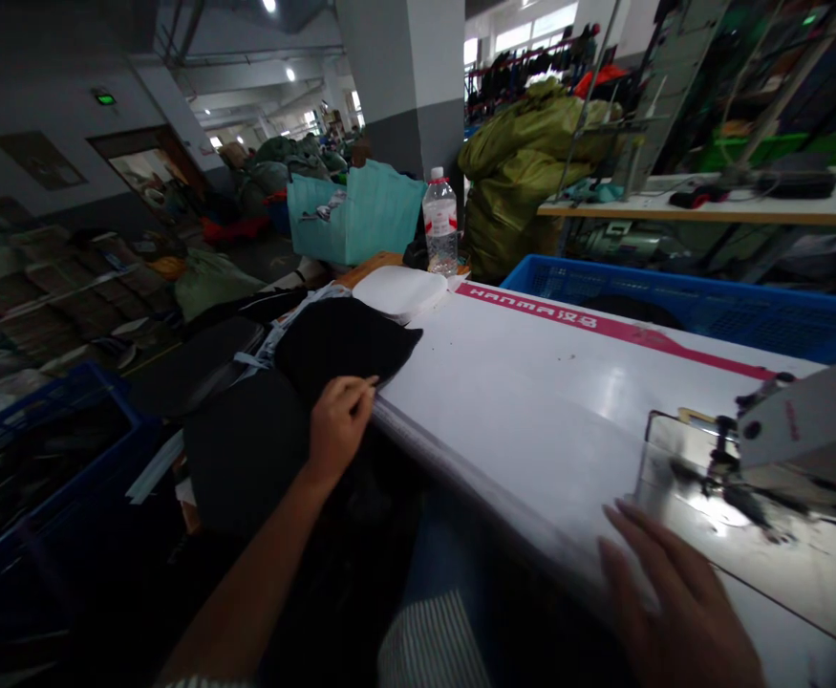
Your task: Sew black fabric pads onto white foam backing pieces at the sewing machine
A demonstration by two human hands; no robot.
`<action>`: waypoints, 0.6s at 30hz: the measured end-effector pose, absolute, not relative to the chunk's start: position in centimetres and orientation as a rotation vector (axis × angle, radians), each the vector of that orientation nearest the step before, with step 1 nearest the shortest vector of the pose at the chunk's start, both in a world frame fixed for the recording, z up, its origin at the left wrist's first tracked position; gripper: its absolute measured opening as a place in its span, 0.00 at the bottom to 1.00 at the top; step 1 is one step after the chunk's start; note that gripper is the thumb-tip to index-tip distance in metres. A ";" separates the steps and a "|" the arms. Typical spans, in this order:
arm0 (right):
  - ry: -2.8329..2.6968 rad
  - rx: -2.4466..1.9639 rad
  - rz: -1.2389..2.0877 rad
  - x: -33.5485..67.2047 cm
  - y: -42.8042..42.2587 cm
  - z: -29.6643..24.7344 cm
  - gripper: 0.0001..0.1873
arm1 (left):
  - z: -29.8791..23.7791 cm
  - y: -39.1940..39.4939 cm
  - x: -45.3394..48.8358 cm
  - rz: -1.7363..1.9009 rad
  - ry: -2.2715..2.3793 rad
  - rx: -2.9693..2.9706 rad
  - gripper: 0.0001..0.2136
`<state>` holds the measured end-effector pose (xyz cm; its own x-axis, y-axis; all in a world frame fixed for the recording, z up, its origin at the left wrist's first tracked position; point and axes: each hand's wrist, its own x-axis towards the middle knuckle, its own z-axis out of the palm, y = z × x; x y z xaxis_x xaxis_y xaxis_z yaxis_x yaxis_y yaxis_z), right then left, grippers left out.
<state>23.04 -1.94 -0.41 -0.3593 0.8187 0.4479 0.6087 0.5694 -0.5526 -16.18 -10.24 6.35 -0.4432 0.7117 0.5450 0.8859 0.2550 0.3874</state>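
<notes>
Blue crate (45, 449), far left: one. Black fabric piece (346, 346): one, matte, curved edge, lying on a dark pile at the tabletop's (532, 382) left edge. My left hand (337, 420) pinches its near edge, fingers closed on the cloth. Behind it: one white pad (399, 290), one water bottle (440, 225). My right hand (675, 602) lies flat on the tabletop, fingers spread, holding nothing. Sewing machine (811, 430): one.

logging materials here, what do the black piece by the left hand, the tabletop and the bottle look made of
The black piece looks like matte, limp cloth, pinched by the left hand. The tabletop is smooth white, faintly shiny, probably laminate. The bottle is clear plastic, see-through.
</notes>
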 end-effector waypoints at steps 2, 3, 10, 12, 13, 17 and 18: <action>-2.065 -1.107 0.847 20.4 -2.9 1.8 0.25 | 5.0 -11.7 -9.4 -1.007 -2.118 -1.761 0.14; -2.012 -1.089 1.109 19.1 -3.1 2.8 0.28 | 4.1 -12.3 -6.1 -1.007 -2.048 -1.937 0.14; -2.114 -1.037 1.340 20.1 -3.7 4.3 0.21 | 2.7 -13.1 -2.0 -1.105 -1.963 -2.182 0.32; -2.185 -0.944 1.290 23.7 -4.3 4.1 0.21 | 3.5 -12.0 -6.2 -0.910 -2.094 -2.364 0.34; -2.175 -0.951 1.242 25.4 -4.6 4.1 0.22 | 3.9 -11.4 -8.2 -0.798 -2.190 -2.516 0.32; -1.937 -1.305 1.128 29.7 -3.6 4.6 0.19 | 4.3 -8.4 -12.7 -0.701 -2.663 -2.857 0.09; -1.869 -1.422 1.122 30.0 -2.8 4.7 0.20 | 4.4 -7.3 -13.0 -0.869 -2.771 -2.773 0.08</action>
<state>29.96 -2.82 4.66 -0.3035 0.9503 -0.0691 0.5076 0.0999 -0.8558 -13.02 -7.26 4.39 0.1414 0.9484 -0.2839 0.6166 0.1400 0.7748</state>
